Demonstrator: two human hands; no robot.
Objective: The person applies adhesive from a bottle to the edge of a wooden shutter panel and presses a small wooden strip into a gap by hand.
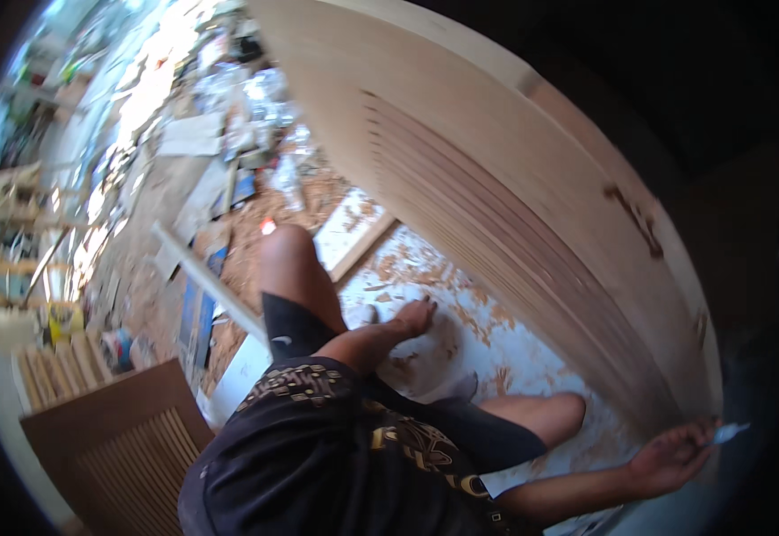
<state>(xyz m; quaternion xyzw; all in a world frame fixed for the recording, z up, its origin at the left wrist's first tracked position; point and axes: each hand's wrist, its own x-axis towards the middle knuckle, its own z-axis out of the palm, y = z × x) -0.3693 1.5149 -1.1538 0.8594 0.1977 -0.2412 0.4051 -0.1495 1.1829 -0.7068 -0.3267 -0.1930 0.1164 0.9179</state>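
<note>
Pale blue-white, a small slip juts from the fingertips of my right hand, which are drawn together on its near end. My left hand reaches low between my knees, its fingers close to one another and slightly curled. Both hands are small and dim from up here, so I can't tell whether the left one grips anything, or whether my right knuckles touch the grooved wooden panel just beside them.

That panel rises along my right side, long grooves running down its face. A loose pinch could let the slip drop, and a careless swing of my right hand could rap or mark the bare wood. I see no prop holding the panel, so a hard push might tip it.

Further out, curled wood shavings litter the white ground covering; they could slide under my foot if I shift my weight. Near my left knee, a wooden batten reaches to the panel's lower edge, and a kick there could jolt both. Behind my left side, a brown slatted panel could get bumped if I lean back.
</note>
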